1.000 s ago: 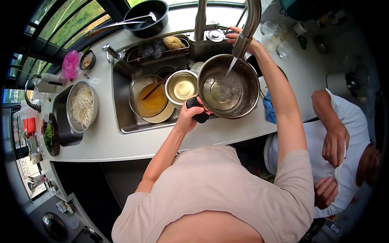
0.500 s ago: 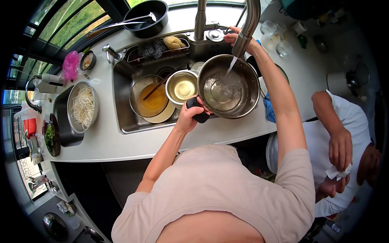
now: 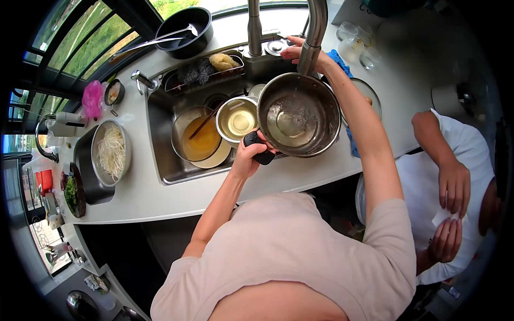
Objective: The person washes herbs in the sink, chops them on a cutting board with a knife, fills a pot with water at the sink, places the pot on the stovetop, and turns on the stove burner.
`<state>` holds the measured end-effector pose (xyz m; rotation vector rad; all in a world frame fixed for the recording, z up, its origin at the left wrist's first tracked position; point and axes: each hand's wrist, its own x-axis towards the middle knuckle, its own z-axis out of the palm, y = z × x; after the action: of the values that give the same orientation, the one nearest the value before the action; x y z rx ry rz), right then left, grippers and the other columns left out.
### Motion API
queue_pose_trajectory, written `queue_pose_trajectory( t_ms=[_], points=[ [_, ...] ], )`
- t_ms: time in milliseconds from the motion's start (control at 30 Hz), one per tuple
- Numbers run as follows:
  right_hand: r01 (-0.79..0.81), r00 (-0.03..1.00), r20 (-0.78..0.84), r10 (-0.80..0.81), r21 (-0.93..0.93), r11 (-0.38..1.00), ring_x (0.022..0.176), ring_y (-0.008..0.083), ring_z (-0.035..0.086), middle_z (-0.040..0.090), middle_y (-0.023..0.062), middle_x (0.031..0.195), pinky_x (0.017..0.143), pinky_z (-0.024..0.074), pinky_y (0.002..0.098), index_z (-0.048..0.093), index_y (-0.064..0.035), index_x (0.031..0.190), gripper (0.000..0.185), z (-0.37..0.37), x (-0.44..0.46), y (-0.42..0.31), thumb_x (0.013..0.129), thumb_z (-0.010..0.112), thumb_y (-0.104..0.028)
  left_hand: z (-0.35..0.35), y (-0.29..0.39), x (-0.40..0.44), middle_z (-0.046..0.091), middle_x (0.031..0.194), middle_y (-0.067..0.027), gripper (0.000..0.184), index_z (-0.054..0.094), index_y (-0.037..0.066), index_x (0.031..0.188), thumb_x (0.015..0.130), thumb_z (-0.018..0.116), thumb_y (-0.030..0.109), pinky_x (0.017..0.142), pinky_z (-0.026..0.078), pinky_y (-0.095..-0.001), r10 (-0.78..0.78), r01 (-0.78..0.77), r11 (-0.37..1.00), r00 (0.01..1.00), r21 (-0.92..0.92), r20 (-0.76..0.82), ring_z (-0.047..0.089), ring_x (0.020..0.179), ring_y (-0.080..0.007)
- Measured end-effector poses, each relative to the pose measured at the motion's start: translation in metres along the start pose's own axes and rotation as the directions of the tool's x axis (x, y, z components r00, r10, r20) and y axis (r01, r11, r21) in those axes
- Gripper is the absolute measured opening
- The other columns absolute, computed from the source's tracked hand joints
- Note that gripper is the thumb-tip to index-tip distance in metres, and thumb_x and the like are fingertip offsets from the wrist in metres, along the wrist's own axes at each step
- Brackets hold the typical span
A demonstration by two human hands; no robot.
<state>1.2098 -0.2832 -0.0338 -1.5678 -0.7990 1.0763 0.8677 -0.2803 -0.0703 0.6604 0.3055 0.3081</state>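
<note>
My left hand (image 3: pixel 250 156) is closed round the black handle of a steel pot (image 3: pixel 299 115), which is over the right part of the sink (image 3: pixel 170 174). Some water lies in the pot, below the tap spout (image 3: pixel 309 58); no stream shows from the spout. My right hand (image 3: pixel 305 53) is raised behind the spout near the tap lever (image 3: pixel 271 33), its fingers spread and holding nothing. Left of the pot are a small metal bowl (image 3: pixel 237 119) of pale liquid and a glass bowl (image 3: pixel 184 142) of yellow liquid with chopsticks.
Bean sprouts (image 3: pixel 111 151) fill a bowl at left. A black pot (image 3: pixel 184 32) with utensils stands by the window; a rack (image 3: pixel 203 75) holds scrubbers. Glasses (image 3: pixel 369 58) and a glass lid (image 3: pixel 367 96) are at right, where another person (image 3: pixel 455 187) holds white tissue.
The water stream from the tap has stopped. The whole view has shifted slightly. The other person's hands have moved about the white tissue.
</note>
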Motion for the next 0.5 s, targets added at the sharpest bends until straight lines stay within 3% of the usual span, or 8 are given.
queue_pose_trajectory(
  t_ms=[100,233,267,333,400,467,500],
  points=[
    [-0.044,0.999,-0.004,0.044,-0.241,0.970,0.106,0.0198,0.057,0.060,0.0125,0.116,0.092,0.0445,0.0359,0.021,-0.0058,0.145,0.077,-0.005,0.005,0.006,0.085,0.063,-0.029,0.002,-0.001,-0.002,0.059,0.082,-0.0112,0.018,0.052,0.003,0.088,0.071,0.057,0.007,0.075,0.050,-0.0347,-0.005,0.005,1.000,1.000,0.000,0.002,0.058,0.074,-0.0205],
    [0.113,0.990,-0.017,-0.137,-0.469,0.876,0.102,0.0151,0.057,0.062,0.0074,0.110,0.087,0.0453,0.0311,0.043,-0.0042,0.135,0.061,-0.003,-0.036,-0.021,0.086,0.062,-0.034,0.009,0.004,-0.015,0.059,0.083,-0.0110,0.018,0.052,0.003,0.088,0.071,0.057,0.007,0.075,0.050,-0.0340,-0.003,0.003,1.000,1.000,0.005,-0.019,0.057,0.075,-0.0200],
    [0.112,0.993,0.027,-0.114,-0.509,0.854,0.101,0.0136,0.057,0.062,0.0070,0.109,0.086,0.0450,0.0283,0.052,-0.0014,0.126,0.048,-0.009,-0.054,-0.034,0.089,0.059,-0.030,0.010,0.005,-0.018,0.059,0.082,-0.0110,0.017,0.052,0.003,0.087,0.071,0.056,0.006,0.075,0.050,-0.0352,0.006,-0.006,1.000,1.000,-0.008,-0.019,0.058,0.074,-0.0207],
    [0.315,0.897,-0.194,-0.396,-0.348,0.883,0.098,0.0145,0.059,0.064,0.0084,0.107,0.083,0.0460,0.0259,0.061,-0.0030,0.114,0.027,-0.013,-0.090,-0.029,0.090,0.054,-0.015,0.013,0.008,-0.025,0.059,0.079,-0.0109,0.015,0.052,0.003,0.086,0.071,0.055,0.003,0.075,0.050,-0.0377,0.025,-0.026,0.999,1.000,-0.032,-0.014,0.059,0.073,-0.0221],
    [0.426,0.813,-0.405,-0.419,-0.079,0.901,0.107,0.0160,0.058,0.062,0.0096,0.114,0.087,0.0457,0.0272,0.058,-0.0048,0.120,0.029,-0.007,-0.149,-0.041,0.093,0.050,-0.012,0.016,0.010,-0.034,0.059,0.079,-0.0109,0.014,0.051,0.003,0.085,0.071,0.055,0.003,0.074,0.049,-0.0380,0.058,-0.058,0.998,0.998,-0.014,-0.002,0.058,0.072,-0.0218],
    [0.599,0.702,-0.567,-0.430,0.143,0.788,0.104,0.0167,0.059,0.061,0.0101,0.115,0.087,0.0462,0.0285,0.056,-0.0068,0.122,0.030,-0.016,-0.186,-0.007,0.093,0.047,-0.010,0.018,0.010,-0.046,0.058,0.079,-0.0109,0.014,0.051,0.004,0.084,0.071,0.055,0.004,0.072,0.048,-0.0375,0.087,-0.087,0.996,0.996,-0.007,0.010,0.056,0.071,-0.0205],
    [0.452,0.690,-0.638,-0.342,0.012,0.892,0.101,0.0166,0.059,0.061,0.0095,0.114,0.085,0.0463,0.0280,0.057,-0.0070,0.122,0.030,-0.016,-0.198,0.011,0.094,0.046,-0.010,0.020,0.009,-0.053,0.058,0.079,-0.0110,0.014,0.051,0.004,0.084,0.071,0.055,0.004,0.072,0.047,-0.0374,0.096,-0.096,0.995,0.995,-0.020,0.004,0.056,0.071,-0.0205]
  ],
)
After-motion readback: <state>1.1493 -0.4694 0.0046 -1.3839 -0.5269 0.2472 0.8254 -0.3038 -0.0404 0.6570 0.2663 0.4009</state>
